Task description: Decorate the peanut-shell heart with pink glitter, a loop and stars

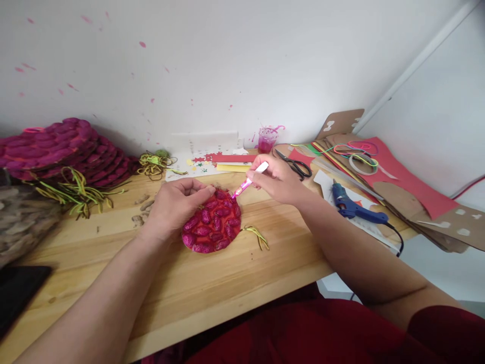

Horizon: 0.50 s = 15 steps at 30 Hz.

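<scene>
A round red disc (212, 227) covered with magenta-painted shells lies on the wooden table (227, 283). My left hand (176, 202) rests on its left and upper edge, fingers curled over the rim, holding it down. My right hand (278, 179) pinches a thin white-handled paintbrush (250, 181); its pink tip touches the disc's upper right edge. A small bundle of yellow-green strips (258, 235) lies just right of the disc.
A stack of finished magenta discs (60, 149) with yellow-green strips sits at the left. A pink paint cup (267, 139) stands by the wall. Black scissors (295, 164), a blue glue gun (356, 207), cardboard and red paper (409, 187) crowd the right. Loose shells (142, 205) lie left.
</scene>
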Each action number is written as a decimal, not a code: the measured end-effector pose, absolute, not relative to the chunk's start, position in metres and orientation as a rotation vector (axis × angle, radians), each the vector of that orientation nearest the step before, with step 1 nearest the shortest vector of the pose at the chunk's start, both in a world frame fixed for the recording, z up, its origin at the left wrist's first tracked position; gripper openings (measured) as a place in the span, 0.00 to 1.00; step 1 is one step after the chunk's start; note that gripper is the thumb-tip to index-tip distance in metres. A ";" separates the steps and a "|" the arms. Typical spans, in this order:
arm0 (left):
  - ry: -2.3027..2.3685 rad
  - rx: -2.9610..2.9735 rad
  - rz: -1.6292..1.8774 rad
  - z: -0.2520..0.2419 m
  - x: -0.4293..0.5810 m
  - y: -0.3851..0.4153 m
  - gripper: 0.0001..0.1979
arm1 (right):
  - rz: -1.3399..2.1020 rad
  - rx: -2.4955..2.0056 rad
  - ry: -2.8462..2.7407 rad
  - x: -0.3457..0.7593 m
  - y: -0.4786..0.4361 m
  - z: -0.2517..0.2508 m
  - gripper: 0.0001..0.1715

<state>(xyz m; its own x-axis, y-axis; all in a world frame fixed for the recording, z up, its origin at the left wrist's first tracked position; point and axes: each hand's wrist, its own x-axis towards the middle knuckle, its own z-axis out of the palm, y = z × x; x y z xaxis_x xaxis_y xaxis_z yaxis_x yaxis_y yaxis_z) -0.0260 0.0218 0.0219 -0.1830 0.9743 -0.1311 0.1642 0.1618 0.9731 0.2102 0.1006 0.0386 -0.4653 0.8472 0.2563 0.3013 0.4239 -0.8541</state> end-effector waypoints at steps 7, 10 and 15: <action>1.519 1.134 1.164 0.021 -0.023 0.022 0.15 | 0.854 -0.928 -2.004 0.209 0.096 0.038 0.10; 1.528 1.125 1.175 0.021 -0.023 0.022 0.15 | 0.811 -0.921 -1.997 0.208 0.095 0.037 0.10; 1.527 1.131 1.172 0.022 -0.023 0.021 0.16 | 0.817 -0.922 -1.984 0.208 0.094 0.037 0.09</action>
<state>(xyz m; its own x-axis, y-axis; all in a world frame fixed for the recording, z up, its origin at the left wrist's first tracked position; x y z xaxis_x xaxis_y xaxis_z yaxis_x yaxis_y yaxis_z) -0.0232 0.0214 0.0217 -0.2001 0.9736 -0.1099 0.1456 0.1405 0.9793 0.2076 0.0941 0.0373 -0.4285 0.8200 0.3794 0.3149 0.5291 -0.7880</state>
